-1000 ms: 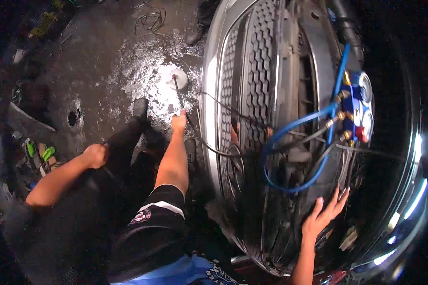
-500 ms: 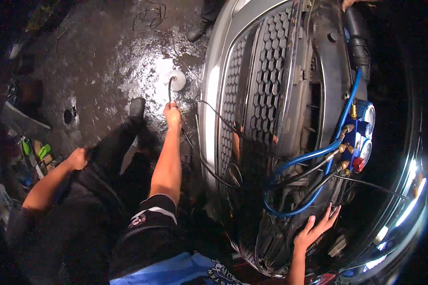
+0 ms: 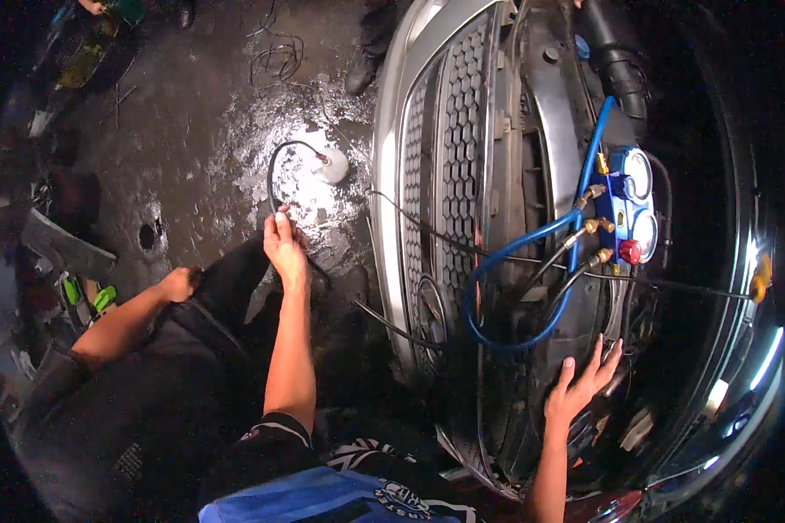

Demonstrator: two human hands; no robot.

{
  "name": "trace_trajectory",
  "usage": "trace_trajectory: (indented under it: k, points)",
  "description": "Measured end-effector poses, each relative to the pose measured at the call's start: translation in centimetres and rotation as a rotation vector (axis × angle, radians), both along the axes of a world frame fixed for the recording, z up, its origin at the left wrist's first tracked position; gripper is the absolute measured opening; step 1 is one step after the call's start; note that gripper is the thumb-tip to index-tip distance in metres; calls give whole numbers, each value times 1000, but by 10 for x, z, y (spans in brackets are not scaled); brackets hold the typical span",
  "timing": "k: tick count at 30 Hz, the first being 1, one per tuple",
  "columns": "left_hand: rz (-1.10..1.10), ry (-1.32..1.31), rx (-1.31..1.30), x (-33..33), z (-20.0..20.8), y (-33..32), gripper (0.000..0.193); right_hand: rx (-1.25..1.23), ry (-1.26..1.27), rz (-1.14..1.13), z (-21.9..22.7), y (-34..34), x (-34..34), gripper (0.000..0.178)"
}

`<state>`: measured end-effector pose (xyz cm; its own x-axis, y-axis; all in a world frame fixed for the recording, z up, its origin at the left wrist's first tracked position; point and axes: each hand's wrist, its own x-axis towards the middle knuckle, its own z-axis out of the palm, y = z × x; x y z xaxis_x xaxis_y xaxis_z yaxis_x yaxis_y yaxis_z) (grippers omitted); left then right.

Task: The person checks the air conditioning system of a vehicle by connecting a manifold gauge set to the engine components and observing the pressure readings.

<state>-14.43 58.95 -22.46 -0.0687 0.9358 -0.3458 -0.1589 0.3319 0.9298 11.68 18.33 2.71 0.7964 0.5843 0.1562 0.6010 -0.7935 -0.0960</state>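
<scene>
The left hand (image 3: 285, 242), at centre left of the frame, pinches a thin black hose (image 3: 271, 174) between thumb and fingers. From the grip the hose rises, bends over and runs to the top of a white container (image 3: 333, 167), which stands on the wet, shining floor (image 3: 192, 113) in the upper middle of the frame. The right hand (image 3: 574, 392), at lower right, is spread, thumb apart, over the front of the open engine bay; whether the whole palm bears on it cannot be told. Above that hand, at right, sits a gauge set (image 3: 628, 205) with two round dials and a red knob (image 3: 630, 252); a looped blue hose (image 3: 525, 347) runs from it. The honeycomb grille (image 3: 462, 131) stands between the two hands. At left, a co-worker's hand (image 3: 180, 284) is closed against dark clothing. A tangled cable (image 3: 275, 61) lies at the upper left of centre.
</scene>
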Motion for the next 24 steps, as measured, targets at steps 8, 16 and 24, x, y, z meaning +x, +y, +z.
trace_trajectory:
  k: [8,16,24]
  points:
    - [30,14,135,-25,33,15,29,-66,-78,26,1,-2,0,62]
    - [43,136,150,-49,11,30,32,9,-52,13,0,0,-1,60]
    - [82,231,118,-68,45,55,35,-8,-81,23,-2,-2,0,61]
